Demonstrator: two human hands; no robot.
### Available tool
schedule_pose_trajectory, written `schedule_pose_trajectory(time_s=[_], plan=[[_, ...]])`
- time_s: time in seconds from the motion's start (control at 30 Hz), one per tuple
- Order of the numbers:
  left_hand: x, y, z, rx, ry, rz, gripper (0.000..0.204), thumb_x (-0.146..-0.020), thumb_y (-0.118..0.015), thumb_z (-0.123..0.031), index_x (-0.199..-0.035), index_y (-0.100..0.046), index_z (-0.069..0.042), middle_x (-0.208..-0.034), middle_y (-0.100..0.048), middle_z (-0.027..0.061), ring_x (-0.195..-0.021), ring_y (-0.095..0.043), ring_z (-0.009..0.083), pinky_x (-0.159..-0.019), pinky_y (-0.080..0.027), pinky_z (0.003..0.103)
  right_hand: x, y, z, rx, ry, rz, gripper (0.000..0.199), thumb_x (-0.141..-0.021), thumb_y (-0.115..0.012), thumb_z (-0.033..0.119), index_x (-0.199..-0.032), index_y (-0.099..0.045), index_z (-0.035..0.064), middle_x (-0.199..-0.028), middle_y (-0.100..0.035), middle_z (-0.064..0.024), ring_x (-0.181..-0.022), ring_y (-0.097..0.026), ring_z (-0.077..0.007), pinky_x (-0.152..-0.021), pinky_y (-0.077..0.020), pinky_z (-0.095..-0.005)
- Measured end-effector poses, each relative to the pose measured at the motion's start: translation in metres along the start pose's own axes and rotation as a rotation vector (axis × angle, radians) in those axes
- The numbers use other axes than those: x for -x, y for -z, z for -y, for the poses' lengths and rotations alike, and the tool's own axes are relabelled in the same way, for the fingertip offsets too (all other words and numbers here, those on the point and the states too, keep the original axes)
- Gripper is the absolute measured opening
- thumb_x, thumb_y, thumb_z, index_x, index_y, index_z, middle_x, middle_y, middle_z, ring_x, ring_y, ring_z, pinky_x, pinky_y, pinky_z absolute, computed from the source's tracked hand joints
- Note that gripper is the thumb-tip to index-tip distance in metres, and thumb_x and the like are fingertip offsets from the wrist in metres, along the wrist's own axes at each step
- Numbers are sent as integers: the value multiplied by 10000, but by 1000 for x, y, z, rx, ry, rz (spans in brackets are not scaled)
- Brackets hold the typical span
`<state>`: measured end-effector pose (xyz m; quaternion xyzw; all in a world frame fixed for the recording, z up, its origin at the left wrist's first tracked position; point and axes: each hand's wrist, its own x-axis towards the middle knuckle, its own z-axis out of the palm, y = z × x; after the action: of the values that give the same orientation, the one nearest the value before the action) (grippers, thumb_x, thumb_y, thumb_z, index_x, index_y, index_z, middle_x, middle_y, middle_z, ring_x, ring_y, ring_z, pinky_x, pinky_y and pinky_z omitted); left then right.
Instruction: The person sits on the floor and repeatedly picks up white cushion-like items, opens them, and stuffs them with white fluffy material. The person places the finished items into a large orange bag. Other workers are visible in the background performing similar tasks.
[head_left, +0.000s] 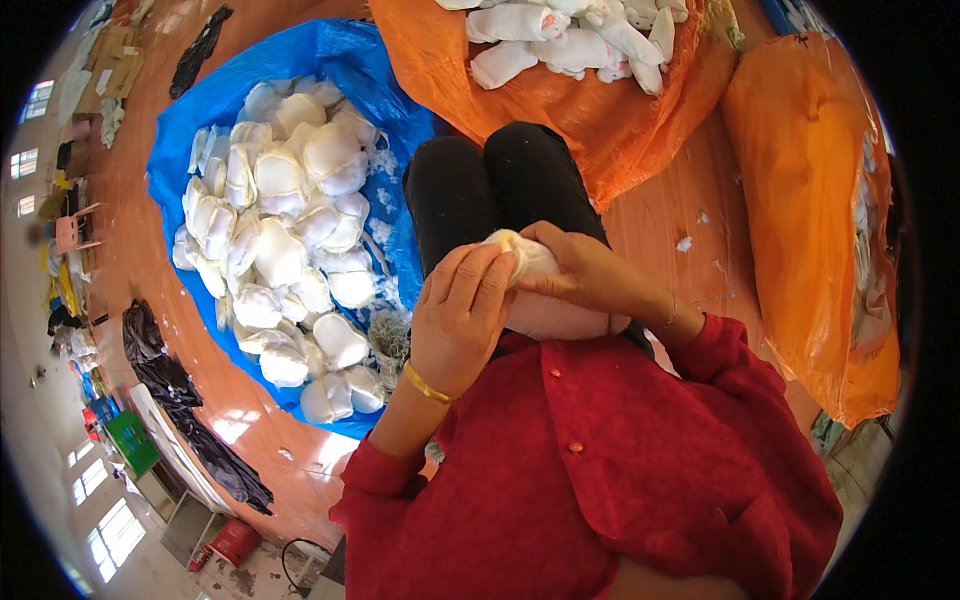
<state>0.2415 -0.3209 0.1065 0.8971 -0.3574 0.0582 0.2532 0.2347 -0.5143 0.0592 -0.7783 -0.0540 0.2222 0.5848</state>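
Reddish-brown floor below. L of fingers: blue sheeting w/ heap of white padded pcs. L hand pinches a white cloth pc, R hand grips its other side. Beyond fingers: orange sack w/ white stuffed toys. Far R of them: 2nd orange sack.

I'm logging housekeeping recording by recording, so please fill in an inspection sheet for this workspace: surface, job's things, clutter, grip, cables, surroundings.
Surface: reddish-brown floor with scattered white scraps.
Job's things: white fabric piece, held; white padded pieces heaped on blue plastic sheeting; white plush toys in orange sheeting.
Clutter: crumpled black plastic, left side.
Grip: left grip and right grip both on the white fabric piece, close together.
Cables: thin dark loop, lower left; cannot tell whether a cable.
Surroundings: orange sack at right; green box and windows at far left.
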Motion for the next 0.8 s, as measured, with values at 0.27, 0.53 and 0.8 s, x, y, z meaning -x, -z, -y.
schedule_pose_trajectory(time_s=[0.27, 0.53, 0.8], plan=[[13, -15, 53, -160, 64, -22, 96, -775, -577, -36, -869, -584, -17, -837, -595, 99, -760, -587, 231, -659, -489, 333, 7, 3, 22, 231, 69, 169, 495, -730, -720, 349, -1069, -532, 42, -910, -622, -187, -842, -602, -364, -754, -465, -404], [-4, 13, 22, 633, 418, -108, 475, -734, -761, -234, -1099, -524, -44, -1036, -575, 103, -839, -572, 216, -728, -485, 314, 8, 12, 28, 203, 280, -15, 486, -711, -743, 297, -1092, -545, 70, -952, -611, -150, -906, -587, -329, -788, -459, -395], [-3, -2, 3, 724, 414, -18, 313, -761, -758, -206, -923, -545, -42, -840, -550, 19, -741, -512, 107, -647, -426, 243, 8, -4, 20, -53, 298, 3, 466, -740, -752, 266, -1097, -541, 53, -964, -600, -120, -900, -592, -277, -792, -461, -355]])
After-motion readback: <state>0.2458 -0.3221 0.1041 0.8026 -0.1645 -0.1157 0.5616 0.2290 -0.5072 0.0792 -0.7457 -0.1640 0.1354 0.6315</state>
